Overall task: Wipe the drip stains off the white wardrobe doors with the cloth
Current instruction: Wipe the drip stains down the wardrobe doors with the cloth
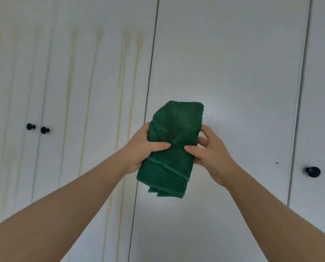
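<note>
A folded dark green cloth (172,146) is held upright in front of the white wardrobe doors (233,63). My left hand (141,150) grips its left edge with the thumb across the front. My right hand (209,154) grips its right edge the same way. The cloth is off the door surface, in front of the middle door. Yellowish drip stains (70,87) run down the door to the left in several long vertical streaks, some passing behind my left forearm.
Two small black knobs (37,128) sit side by side at the left, where two doors meet. Another black knob (313,172) is on the far right door. Dark vertical gaps separate the doors.
</note>
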